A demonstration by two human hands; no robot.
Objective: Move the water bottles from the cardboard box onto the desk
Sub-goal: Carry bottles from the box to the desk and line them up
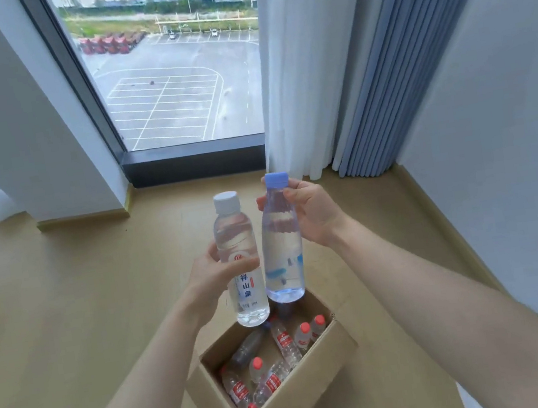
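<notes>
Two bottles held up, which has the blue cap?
The right hand holds it, the blue-tinted bottle, gripped near its neck. The left hand holds the white-capped bottle.

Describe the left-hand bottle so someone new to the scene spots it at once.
Below the window, two hands hold bottles over the open cardboard box on the floor. The left hand grips the white-capped bottle, its label bearing blue characters. The right hand holds a blue-capped bottle, and most boxed bottles have red caps.
</notes>
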